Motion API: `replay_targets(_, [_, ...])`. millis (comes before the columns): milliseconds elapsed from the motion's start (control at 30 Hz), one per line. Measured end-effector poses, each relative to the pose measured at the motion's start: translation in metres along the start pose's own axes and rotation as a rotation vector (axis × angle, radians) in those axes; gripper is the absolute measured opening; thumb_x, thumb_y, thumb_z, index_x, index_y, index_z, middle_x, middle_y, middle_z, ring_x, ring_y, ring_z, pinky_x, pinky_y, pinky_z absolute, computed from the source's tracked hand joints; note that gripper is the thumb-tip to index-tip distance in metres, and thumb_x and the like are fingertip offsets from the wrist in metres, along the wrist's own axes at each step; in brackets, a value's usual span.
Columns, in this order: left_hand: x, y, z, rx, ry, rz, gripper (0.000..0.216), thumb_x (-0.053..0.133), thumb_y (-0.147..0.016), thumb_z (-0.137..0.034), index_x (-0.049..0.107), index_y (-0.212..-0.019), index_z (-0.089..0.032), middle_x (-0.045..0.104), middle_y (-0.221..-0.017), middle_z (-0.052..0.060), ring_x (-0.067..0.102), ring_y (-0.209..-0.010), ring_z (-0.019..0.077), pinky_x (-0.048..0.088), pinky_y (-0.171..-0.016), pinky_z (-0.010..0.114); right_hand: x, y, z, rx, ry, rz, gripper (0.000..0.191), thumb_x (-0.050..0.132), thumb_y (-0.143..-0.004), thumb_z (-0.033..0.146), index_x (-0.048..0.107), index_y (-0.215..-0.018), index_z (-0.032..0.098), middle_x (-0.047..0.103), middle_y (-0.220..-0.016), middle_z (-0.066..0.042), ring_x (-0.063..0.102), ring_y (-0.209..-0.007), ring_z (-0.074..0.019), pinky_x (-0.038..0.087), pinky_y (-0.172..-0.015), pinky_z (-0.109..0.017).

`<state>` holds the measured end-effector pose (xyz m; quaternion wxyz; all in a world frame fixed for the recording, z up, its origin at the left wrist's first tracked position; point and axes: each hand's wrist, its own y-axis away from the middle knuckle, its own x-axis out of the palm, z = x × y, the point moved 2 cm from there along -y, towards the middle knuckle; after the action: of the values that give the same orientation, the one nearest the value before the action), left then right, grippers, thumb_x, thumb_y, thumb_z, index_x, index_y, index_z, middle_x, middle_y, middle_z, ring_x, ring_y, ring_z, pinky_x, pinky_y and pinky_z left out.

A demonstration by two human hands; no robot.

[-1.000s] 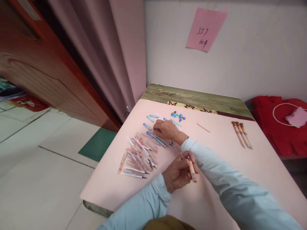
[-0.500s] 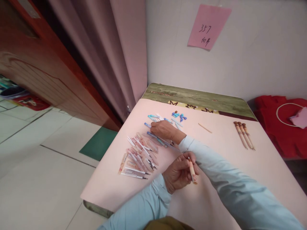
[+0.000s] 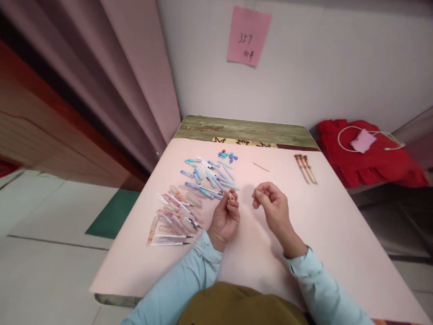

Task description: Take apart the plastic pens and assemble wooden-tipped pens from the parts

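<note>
My left hand is closed around a peach-coloured pen barrel, whose hollow end faces up toward me. Just to the right hovers my right hand, thumb and fingers pinched together; whatever they hold, if anything, is hidden. Left of my left hand lies a pile of pinkish clear pen parts and white refills. Beyond it are blue pen parts mixed with more refills. Small blue toppers, one of them brown, sit at the back of the table.
Three pens with brown tops lie side by side at the right of the pink-covered table. A thin tan stick rests near the back. Red cloth is beyond the right edge; a curtain hangs at left.
My right hand has left the blue pen parts and come back toward me, to the right of my left hand. The barrel in my left hand has turned its open end upward. The view has shifted right.
</note>
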<state>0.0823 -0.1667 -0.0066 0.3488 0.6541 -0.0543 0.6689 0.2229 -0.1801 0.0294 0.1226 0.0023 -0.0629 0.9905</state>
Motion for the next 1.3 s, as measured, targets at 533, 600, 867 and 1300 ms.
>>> replay_targets(533, [-0.011,0.012,0.039,0.064,-0.163,-0.154,0.021,0.044,-0.098,-0.010,0.063,-0.090,-0.008,0.070,-0.076,0.005,0.068,-0.061,0.0068,0.056,-0.056,0.010,-0.009,0.048,0.044,-0.336,0.254,-0.089,0.001,0.069,-0.084,0.022,0.069,-0.084,0.021,0.066,-0.079,-0.002,0.060,-0.071,-0.0132,0.050,-0.063,-0.026])
replay_targets(600, [-0.012,0.011,0.041,0.093,-0.185,-0.171,0.019,0.045,-0.096,-0.008,0.063,-0.090,-0.008,0.071,-0.076,0.004,0.068,-0.061,0.0068,0.057,-0.057,0.011,-0.011,0.049,0.040,-0.322,0.263,-0.067,0.002,0.068,-0.084,0.022,0.070,-0.084,0.021,0.066,-0.080,-0.002,0.061,-0.072,-0.0139,0.051,-0.065,-0.027])
replay_targets(867, [-0.010,0.010,0.040,0.115,-0.262,-0.163,0.020,0.047,-0.095,-0.007,0.065,-0.086,-0.007,0.071,-0.075,0.006,0.069,-0.062,0.0082,0.057,-0.054,0.011,-0.018,0.048,0.035,-0.311,0.309,-0.086,0.003,0.068,-0.084,0.020,0.070,-0.082,0.021,0.066,-0.077,-0.001,0.059,-0.069,-0.0133,0.050,-0.063,-0.026])
replay_targets(1300, [-0.013,0.006,0.034,0.185,-0.365,-0.157,0.016,0.053,-0.091,-0.006,0.067,-0.084,-0.007,0.071,-0.078,0.007,0.069,-0.063,0.0086,0.057,-0.057,0.012,-0.016,0.045,0.026,-0.308,0.413,-0.085,0.006,0.066,-0.086,0.026,0.071,-0.086,0.024,0.068,-0.081,-0.003,0.062,-0.071,-0.0159,0.053,-0.064,-0.030])
